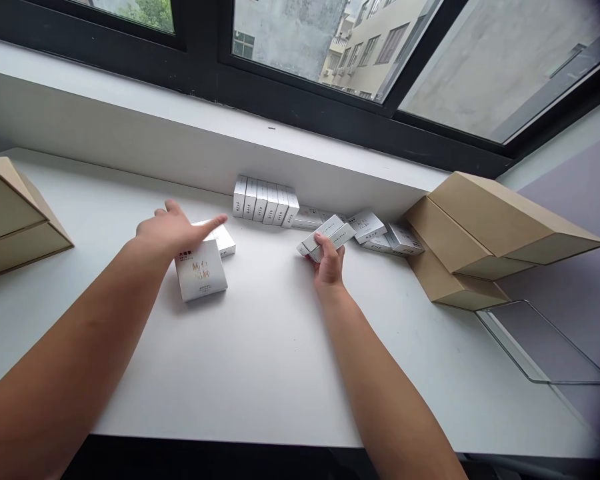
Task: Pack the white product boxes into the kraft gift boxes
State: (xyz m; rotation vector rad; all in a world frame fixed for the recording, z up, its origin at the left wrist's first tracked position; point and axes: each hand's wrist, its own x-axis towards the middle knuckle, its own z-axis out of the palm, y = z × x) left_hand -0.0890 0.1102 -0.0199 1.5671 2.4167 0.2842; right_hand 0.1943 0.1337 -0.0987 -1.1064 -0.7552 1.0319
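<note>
Head view: right hand (pixel 329 267) grips two slim oblong cartons (pixel 337 233), empty left hand (pixel 166 232) splayed over flat squarish boxes (pixel 203 277).

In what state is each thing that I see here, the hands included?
left hand, open, thumb spread
right hand, fingers closed around slim boxes
slim boxes, held side by side
gold-lettered box, seems shut
white box behind it, partly hidden
box row, standing upright, closely lined up
loose white boxes, partly overlapping
right-hand brown boxes, piled together
</note>
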